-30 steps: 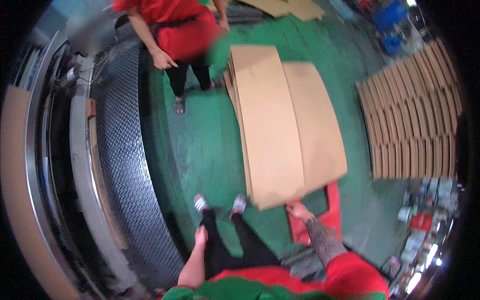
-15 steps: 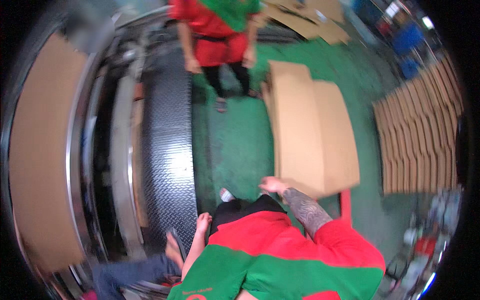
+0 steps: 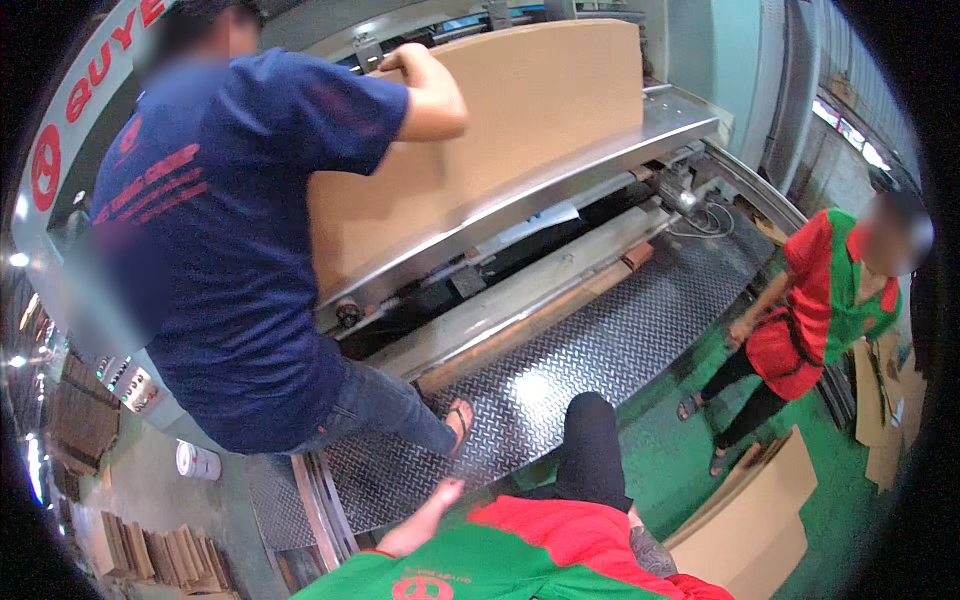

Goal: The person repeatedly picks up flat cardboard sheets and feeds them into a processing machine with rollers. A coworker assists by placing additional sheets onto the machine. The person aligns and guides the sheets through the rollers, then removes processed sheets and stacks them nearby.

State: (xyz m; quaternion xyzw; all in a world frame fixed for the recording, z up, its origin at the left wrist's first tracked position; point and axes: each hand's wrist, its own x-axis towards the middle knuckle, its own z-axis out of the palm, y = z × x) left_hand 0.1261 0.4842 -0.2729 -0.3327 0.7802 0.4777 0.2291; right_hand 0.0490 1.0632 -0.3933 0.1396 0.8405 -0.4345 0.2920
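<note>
Editor: Where are the worker's hands?

Photographer: The left hand (image 3: 447, 494) hangs at six o'clock, near the edge of a tread-plate platform (image 3: 610, 350), with nothing seen in it; whether its fingers are curled or spread cannot be told. The tattooed right forearm (image 3: 650, 555) shows at five o'clock, but only a sliver of the right hand (image 3: 634, 515) appears beside the leg, so its grip cannot be told either.

Editor: And the cardboard?

Photographer: The stack of cardboard sheets (image 3: 755, 520) sits at four o'clock, just past that forearm, over the green floor (image 3: 660, 445).

Editor: How would it handle?

Photographer: By eye, a single sheet should be light for its size yet apt to bow along its length; the whole stack, heavy. The smooth faces could slide over one another, and corners would likely crush. Two hands set well apart on opposite long edges look the safest hold.

Editor: Farther out?

Photographer: A co-worker in navy (image 3: 240, 270) stands at nine o'clock, one raised hand (image 3: 405, 60) at the top edge of an upright brown sheet (image 3: 520, 110) at twelve, along a metal ledge (image 3: 600, 153). At three o'clock stands a co-worker in red and green (image 3: 795, 315), near loose cardboard pieces (image 3: 870, 400).
</note>
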